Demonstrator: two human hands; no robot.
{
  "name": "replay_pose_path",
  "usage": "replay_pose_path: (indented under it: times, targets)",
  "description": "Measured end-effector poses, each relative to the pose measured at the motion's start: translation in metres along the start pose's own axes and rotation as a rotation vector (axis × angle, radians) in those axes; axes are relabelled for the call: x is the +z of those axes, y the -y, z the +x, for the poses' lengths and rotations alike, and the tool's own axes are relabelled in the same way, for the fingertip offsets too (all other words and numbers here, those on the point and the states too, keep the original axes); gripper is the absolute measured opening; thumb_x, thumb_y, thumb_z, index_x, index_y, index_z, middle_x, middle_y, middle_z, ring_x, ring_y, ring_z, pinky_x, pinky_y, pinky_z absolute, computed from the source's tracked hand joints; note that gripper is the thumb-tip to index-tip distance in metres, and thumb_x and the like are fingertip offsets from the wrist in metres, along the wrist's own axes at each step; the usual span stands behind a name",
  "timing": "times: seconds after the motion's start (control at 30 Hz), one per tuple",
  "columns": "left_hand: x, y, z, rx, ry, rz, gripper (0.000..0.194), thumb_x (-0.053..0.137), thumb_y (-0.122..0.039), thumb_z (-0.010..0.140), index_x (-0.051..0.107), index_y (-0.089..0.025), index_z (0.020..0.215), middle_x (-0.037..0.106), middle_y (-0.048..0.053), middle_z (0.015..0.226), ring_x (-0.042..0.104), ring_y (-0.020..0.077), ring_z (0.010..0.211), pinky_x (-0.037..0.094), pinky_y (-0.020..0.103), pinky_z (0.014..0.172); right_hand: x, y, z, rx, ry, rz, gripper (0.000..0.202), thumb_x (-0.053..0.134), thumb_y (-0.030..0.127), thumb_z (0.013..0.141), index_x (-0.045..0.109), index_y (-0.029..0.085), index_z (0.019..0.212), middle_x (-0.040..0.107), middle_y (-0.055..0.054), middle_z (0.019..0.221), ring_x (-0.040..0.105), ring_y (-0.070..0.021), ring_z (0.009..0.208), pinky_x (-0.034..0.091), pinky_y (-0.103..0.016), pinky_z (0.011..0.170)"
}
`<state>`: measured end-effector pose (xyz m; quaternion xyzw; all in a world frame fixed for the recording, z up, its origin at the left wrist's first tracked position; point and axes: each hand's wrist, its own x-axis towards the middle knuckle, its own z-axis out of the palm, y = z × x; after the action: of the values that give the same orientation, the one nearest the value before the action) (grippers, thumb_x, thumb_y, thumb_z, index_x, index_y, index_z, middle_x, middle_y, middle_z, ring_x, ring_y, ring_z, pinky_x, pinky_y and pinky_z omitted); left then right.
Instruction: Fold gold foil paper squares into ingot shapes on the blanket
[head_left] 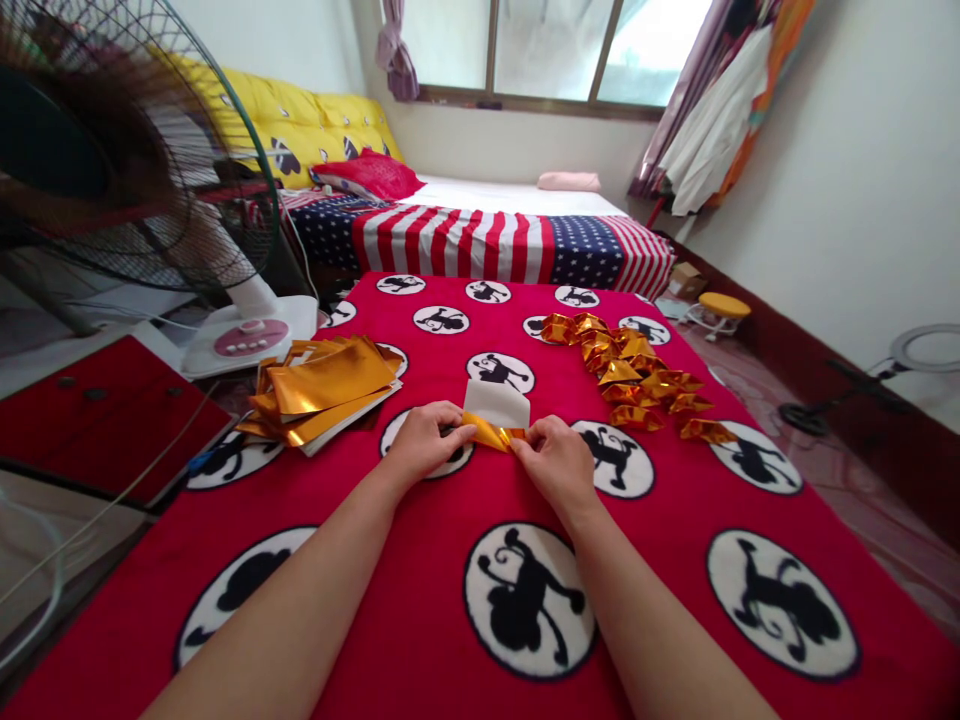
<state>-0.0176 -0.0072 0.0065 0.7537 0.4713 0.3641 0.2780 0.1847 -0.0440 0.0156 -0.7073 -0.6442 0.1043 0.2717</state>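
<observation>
- Gripping the near, gold part of a partly folded gold-and-white sheet (pixel 497 404), the left hand (pixel 431 437) pinches its left end between thumb and fingers.
- The right hand (pixel 559 460) pinches the same sheet at its right end; grip closed, thumb against the gold surface.
- Sheet location: between the two hands, over the middle of the red cloth (pixel 420 610). Its far part shows white and lies towards the window side; its near edge is a narrow gold band, creased at a slant.
- Left of the left hand, apart from it: a loose pile of gold sheets (pixel 330 385), edges uneven, some white undersides visible.
- Right and beyond the right hand: folded gold pieces (pixel 637 372), grouped in uneven rows, several touching.
- Cloth condition: printed with black figures in white circles, spread flat under sheet, pile and pieces.
- Left side: an electric fan (pixel 127 150), blades blurred, its white base near the gold pile.
- Beyond the cloth: a bed (pixel 487 240) with a stars-and-stripes cover and a red pillow (pixel 371 176).
- Far right, on the floor: a yellow-topped stool (pixel 724 305).
</observation>
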Motion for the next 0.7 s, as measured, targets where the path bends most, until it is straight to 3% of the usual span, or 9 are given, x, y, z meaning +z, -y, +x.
replay_pose_path:
  times: [0.23, 0.7]
  targets:
    - [0.0077, 0.0017, -0.0006, -0.035, -0.118, 0.082, 0.018, 0.067, -0.021, 0.071, 0.061, -0.018, 0.055, 0.072, 0.003, 0.08, 0.066, 0.0167, 0.078, 0.048, 0.026, 0.073, -0.0005, -0.0037, 0.0009, 0.012, 0.003, 0.0, 0.021, 0.059, 0.035, 0.083, 0.064, 0.021, 0.067, 0.064, 0.0, 0.076, 0.056, -0.014, 0.067, 0.029, -0.027, 0.058]
    - [-0.0003, 0.0008, -0.0007, -0.043, -0.025, 0.011, 0.015, 0.073, -0.022, 0.068, 0.063, -0.018, 0.057, 0.072, 0.003, 0.083, 0.066, 0.017, 0.079, 0.049, 0.027, 0.071, -0.0024, -0.0047, 0.0015, 0.031, 0.029, 0.071, 0.015, 0.067, 0.031, 0.074, 0.063, 0.022, 0.062, 0.063, 0.001, 0.074, 0.055, -0.0137, 0.064, 0.031, -0.026, 0.056]
